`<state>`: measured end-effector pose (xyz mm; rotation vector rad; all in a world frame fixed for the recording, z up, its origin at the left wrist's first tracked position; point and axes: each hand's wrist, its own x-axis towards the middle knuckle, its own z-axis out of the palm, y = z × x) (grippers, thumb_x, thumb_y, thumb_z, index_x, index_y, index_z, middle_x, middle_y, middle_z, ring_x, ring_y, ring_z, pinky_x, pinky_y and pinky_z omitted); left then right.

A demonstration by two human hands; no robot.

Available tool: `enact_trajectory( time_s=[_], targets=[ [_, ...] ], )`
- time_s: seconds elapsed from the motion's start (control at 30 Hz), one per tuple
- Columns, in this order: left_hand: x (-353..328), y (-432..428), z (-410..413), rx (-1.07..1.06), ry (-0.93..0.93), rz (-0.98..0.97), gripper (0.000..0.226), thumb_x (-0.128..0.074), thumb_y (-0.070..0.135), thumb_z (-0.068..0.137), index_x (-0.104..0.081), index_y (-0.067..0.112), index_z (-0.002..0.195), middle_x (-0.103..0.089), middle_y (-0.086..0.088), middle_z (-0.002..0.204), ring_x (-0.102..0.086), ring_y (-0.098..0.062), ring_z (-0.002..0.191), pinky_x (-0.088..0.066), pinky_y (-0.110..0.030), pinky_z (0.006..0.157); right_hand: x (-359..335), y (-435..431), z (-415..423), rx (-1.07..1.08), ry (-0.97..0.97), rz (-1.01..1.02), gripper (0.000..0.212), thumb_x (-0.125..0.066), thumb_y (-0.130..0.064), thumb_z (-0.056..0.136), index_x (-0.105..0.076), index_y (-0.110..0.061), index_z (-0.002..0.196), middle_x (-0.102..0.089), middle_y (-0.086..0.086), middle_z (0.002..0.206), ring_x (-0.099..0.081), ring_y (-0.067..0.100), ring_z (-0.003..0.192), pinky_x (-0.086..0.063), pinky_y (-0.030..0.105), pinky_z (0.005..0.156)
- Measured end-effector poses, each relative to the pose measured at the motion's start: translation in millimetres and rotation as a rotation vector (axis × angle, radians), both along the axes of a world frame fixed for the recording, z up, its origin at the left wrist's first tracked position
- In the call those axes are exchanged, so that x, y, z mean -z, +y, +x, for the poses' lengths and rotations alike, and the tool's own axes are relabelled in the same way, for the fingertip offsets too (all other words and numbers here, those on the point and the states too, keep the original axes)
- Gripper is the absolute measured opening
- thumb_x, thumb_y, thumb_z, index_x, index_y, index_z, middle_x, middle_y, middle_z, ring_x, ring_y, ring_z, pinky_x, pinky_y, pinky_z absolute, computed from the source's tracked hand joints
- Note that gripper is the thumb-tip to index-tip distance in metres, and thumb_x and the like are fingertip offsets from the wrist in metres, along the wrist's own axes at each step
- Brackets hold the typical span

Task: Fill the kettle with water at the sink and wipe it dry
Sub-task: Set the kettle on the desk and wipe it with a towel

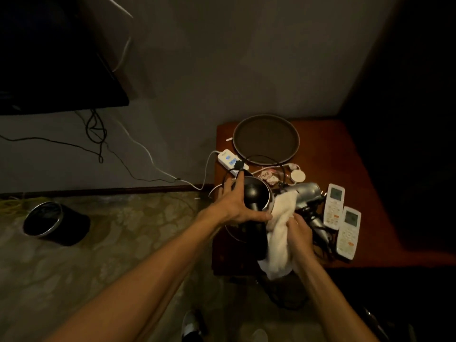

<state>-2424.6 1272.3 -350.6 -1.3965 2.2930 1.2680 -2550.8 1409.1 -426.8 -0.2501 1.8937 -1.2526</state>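
Dim corner, cluttered worktop [357, 154]: left hand [237, 206] clamps the kettle [256, 193] at its near-left edge; right hand [299, 233], at four o'clock, grips the cloth [278, 233]. Water could tip toward the power strip [230, 159] at eleven o'clock

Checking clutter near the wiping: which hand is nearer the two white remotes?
Right. The right hand, holding the cloth, sits just beside the remotes; the left hand grips the kettle farther away.

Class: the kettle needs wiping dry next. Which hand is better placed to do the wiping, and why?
The right hand: it already grips the white cloth against the kettle, while the left hand is steadying the kettle.
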Motion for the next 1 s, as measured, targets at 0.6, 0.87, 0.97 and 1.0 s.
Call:
enact_trajectory(
  time_s=[0.6,0.87,0.97,1.0],
  targets=[
    [-6,1,-2,0.005,-0.013,0.020,0.139,-0.083,0.062,0.062,0.019,0.036,0.153,0.018,-0.007,0.165,0.010,-0.034,0.152,-0.010,-0.057,0.122,-14,-1,6,0.039,-0.004,0.039,0.040,-0.047,-0.027,0.105,-0.056,-0.017,0.143,-0.062,0.010,0.138,-0.059,0.031,0.125,-0.049,0.054,0.108],
    [-2,-2,0,-0.001,0.020,0.030,0.138,-0.083,0.063,0.061,0.015,0.037,0.154,0.015,-0.004,0.166,0.007,-0.033,0.153,-0.013,-0.057,0.122,-57,-49,-20,-0.134,0.203,-0.196,0.022,-0.046,-0.015,0.105,-0.061,-0.020,0.121,-0.064,-0.002,0.107,-0.062,0.017,0.101,-0.051,0.031,0.080],
    [0,-6,-2,-0.007,0.026,0.062,0.139,-0.085,0.061,0.060,0.014,0.037,0.154,0.016,-0.002,0.165,0.005,-0.034,0.153,-0.016,-0.058,0.121,-18,-68,-45,-0.127,0.087,-0.034,0.017,-0.049,-0.025,0.105,-0.065,-0.020,0.105,-0.068,0.007,0.105,-0.064,0.031,0.105,-0.050,0.034,0.081],
    [0,-7,-3,-0.008,0.030,0.071,0.139,-0.085,0.060,0.059,0.014,0.037,0.154,0.015,-0.001,0.165,0.004,-0.034,0.153,-0.017,-0.058,0.121,-6,-66,-43,-0.107,0.049,0.034,0.019,-0.050,-0.031,0.104,-0.064,-0.021,0.097,-0.069,0.007,0.101,-0.065,0.031,0.103,-0.050,0.033,0.075]
  ],
)
